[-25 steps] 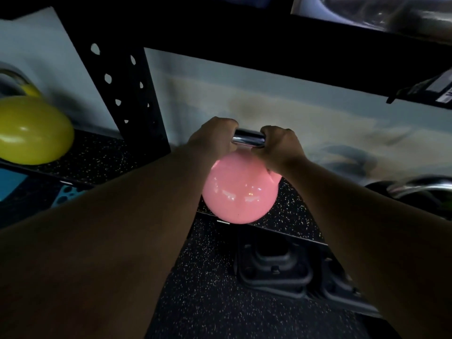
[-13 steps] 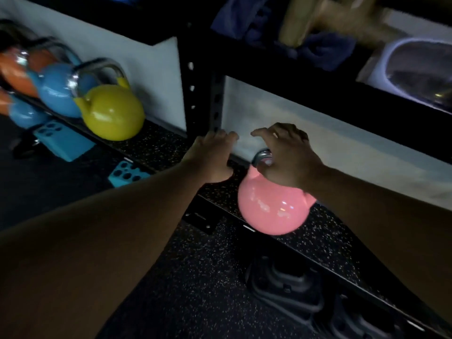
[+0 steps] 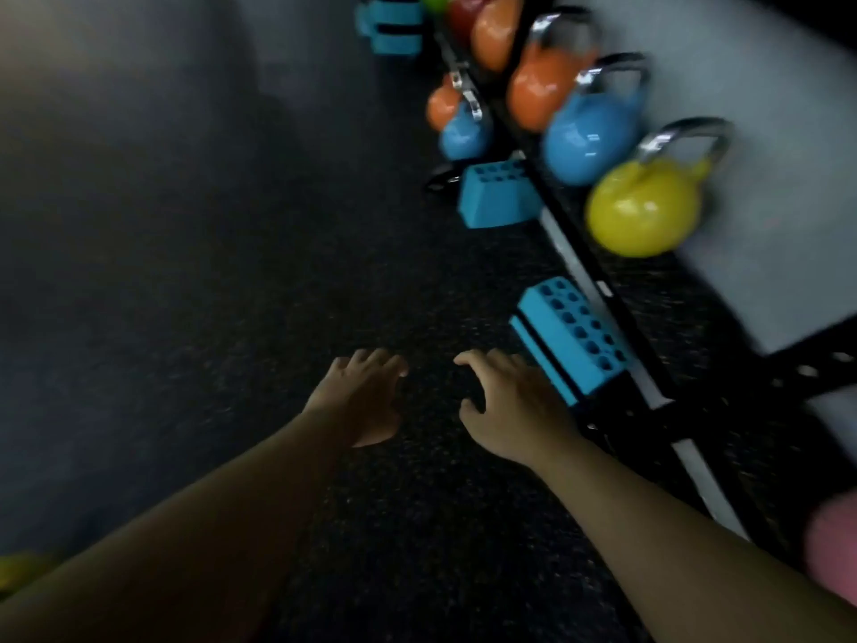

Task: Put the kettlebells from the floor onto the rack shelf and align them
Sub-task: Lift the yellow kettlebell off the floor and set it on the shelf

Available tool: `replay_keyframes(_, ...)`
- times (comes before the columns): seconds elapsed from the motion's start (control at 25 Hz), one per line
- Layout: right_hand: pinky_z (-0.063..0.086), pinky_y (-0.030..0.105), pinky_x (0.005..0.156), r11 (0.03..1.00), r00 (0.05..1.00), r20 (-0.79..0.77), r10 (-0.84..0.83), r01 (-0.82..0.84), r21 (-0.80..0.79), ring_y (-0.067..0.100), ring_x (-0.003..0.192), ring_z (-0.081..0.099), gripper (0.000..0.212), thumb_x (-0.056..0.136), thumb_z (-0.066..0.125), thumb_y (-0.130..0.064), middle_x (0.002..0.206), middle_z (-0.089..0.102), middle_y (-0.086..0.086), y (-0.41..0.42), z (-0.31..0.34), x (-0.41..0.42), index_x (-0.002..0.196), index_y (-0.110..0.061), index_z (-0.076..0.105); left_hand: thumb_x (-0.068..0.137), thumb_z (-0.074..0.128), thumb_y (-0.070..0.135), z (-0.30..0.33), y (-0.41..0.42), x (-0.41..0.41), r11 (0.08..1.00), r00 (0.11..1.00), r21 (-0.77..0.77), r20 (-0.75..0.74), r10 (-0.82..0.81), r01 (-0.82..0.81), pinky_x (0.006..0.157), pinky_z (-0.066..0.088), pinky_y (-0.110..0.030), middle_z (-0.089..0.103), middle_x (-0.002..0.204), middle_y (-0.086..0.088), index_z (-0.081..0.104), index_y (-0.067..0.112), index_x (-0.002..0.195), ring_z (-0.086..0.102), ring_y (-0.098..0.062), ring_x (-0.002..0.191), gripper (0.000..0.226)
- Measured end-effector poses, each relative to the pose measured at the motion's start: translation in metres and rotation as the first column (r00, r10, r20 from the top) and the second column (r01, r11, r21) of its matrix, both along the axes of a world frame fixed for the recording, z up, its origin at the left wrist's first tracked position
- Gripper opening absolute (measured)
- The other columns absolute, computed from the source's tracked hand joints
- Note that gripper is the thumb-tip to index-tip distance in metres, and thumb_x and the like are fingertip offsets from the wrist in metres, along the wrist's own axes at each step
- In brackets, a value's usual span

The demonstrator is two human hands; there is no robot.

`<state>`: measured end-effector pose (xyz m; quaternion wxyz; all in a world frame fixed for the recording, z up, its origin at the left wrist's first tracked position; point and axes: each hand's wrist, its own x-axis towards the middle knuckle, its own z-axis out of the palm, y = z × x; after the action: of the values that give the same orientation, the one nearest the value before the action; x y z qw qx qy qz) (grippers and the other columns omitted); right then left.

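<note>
My left hand (image 3: 361, 401) and my right hand (image 3: 514, 406) hover empty over the dark floor, fingers spread, both clear of the rack. The pink kettlebell (image 3: 832, 549) shows only as a sliver at the right edge, on the rack shelf (image 3: 649, 313). Farther along that shelf stand a yellow kettlebell (image 3: 642, 208), a blue kettlebell (image 3: 589, 136) and an orange kettlebell (image 3: 538, 88). On the floor in front of the rack sit a small blue kettlebell (image 3: 463, 134) and a small orange kettlebell (image 3: 443, 106). A yellow blur (image 3: 18, 570) peeks in at the lower left corner.
Two blue perforated blocks (image 3: 570, 341) (image 3: 494, 194) lie on the floor against the rack's front rail, one just right of my right hand. More blue blocks (image 3: 392, 25) sit at the far end. Dark speckled rubber floor (image 3: 162, 271) stretches to the left.
Both hands have let go of the pink kettlebell, now resting on the shelf. My view swung left and down to the floor, and my hands came away from the rack.
</note>
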<state>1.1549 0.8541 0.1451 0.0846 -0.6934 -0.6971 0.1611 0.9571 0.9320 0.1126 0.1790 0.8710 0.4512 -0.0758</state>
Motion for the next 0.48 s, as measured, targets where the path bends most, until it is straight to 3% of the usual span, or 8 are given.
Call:
replay_keyframes(0.28,0.042,0.040,0.097,0.941,0.953,-0.107,0.283,-0.298,-0.160,0.017,0.112,0.049,0.048,0.086,0.058,-0.037,0.119,0.055,-0.005,0.060,-0.078,-0.304,0.131,-0.036,0.041,0.080,0.066,0.036,-0.046,-0.019,-0.360,0.912,0.904,-0.056,-0.169,0.393,-0.407,0.107,0.035,-0.045,0.044,0.146,-0.004,0.041,0.028,0.140,0.040,-0.028,0.135,0.065)
replay_keyframes(0.48,0.041,0.040,0.097,0.834,0.860,-0.181,0.478,-0.509,-0.213,0.016,0.108,0.049,0.043,0.085,0.057,-0.038,0.112,0.055,-0.008,0.067,-0.122,-0.508,0.126,-0.038,0.044,0.076,0.066,0.048,-0.084,-0.071,-0.558,0.727,0.719,-0.084,-0.262,0.644,-0.682,0.103,0.035,-0.044,0.048,0.141,-0.001,0.045,0.030,0.132,0.042,-0.028,0.130,0.062)
